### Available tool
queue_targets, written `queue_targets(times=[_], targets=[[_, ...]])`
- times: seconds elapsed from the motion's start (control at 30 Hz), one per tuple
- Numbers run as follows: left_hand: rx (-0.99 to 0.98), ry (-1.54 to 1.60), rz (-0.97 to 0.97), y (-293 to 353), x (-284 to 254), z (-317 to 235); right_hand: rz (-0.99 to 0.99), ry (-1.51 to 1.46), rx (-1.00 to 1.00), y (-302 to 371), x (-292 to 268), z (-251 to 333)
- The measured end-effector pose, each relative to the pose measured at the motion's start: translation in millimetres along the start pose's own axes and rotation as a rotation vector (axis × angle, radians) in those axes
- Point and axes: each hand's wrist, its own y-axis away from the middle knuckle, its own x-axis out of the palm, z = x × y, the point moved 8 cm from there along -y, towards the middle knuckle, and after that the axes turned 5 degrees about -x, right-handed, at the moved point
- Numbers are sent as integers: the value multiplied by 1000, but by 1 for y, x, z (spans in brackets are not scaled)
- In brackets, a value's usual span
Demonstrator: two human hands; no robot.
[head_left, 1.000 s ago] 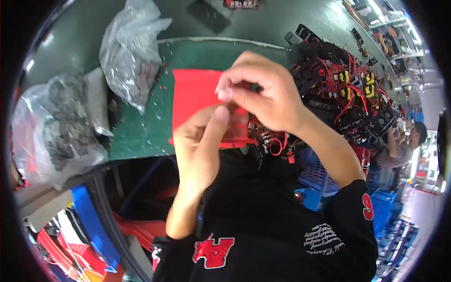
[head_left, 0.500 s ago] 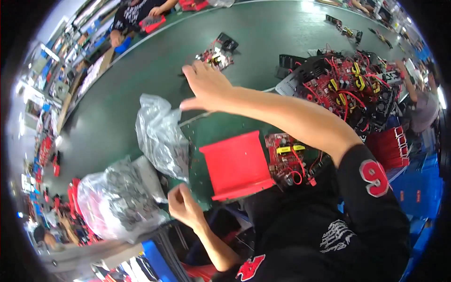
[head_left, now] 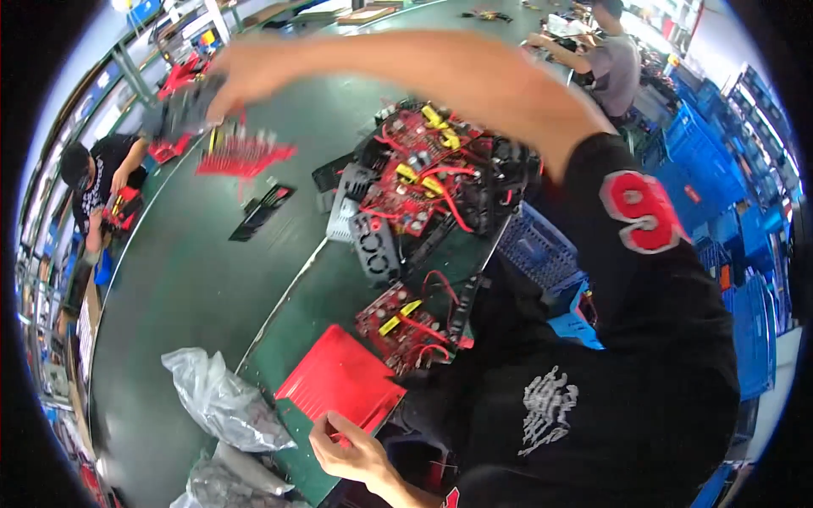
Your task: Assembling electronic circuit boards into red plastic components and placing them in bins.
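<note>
Red and ridged, the tray-shaped housing (head_left: 343, 379) lies on the green worktable (head_left: 190, 279) in front of me in the head view, with a circuit board (head_left: 398, 335) just beyond it to the right. My left hand (head_left: 351, 453) is at the housing's near edge, fingers loosely bent toward the thumb (I cannot tell whether anything sits between them). Far across the table, my right hand (head_left: 237, 80) pinches a black panel (head_left: 182, 112), and a red board assembly (head_left: 243, 154) hangs just below, both smeared by blur. Below my right forearm is a heap of circuit boards (head_left: 415, 199) with yellow-wrapped parts and red wires. A translucent plastic bag (head_left: 224, 405) lies left of the housing, and a co-worker (head_left: 106, 182) is at the table's far left side.
</note>
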Motion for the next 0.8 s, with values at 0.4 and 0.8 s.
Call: queue_targets(times=[0.4,0.8], targets=[[78,-93,162,4,56,-7,-366,38,350,264,-219,-40],[7,-225,182,-3,67,19,324,238,247,266,-111,-123]])
